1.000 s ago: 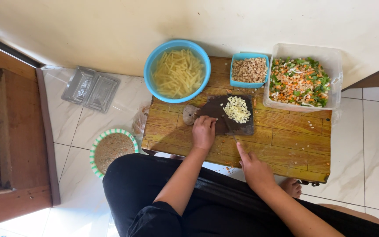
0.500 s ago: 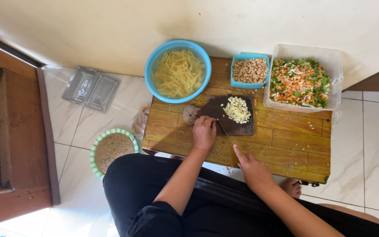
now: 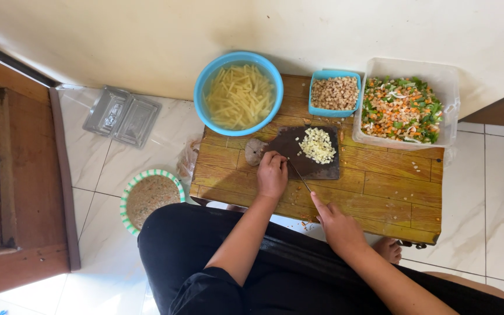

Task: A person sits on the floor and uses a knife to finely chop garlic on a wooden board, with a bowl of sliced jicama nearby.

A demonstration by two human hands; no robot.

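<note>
- The left hand rested curled on the near-left corner of a dark cutting board, fingers bent downward as if pinning something small against it; what lay beneath the fingers was hidden.
- The right hand sat nearer the body, at the near edge of the surface, closed round the handle of a knife. The thin blade ran up and to the left from it onto the board, its tip close beside the left hand's fingers, so the two hands met at one cutting spot.
- A heap of pale diced pieces lay on the far part of the board, apart from the blade, probably pushed there to keep the near part free for cutting.
- A rounded brownish lump lay just left of the board, touching its edge; its kind was unclear.
- Along the far side of the surface, within reach, stood a round blue bowl of pale strips in water, a small blue tub of brown cubes, and a clear box of mixed green and orange chopped vegetables.
- On the tiled floor to the left sat a green-rimmed basket holding scraps, near the person's knee, and farther off a clear plastic lid.
</note>
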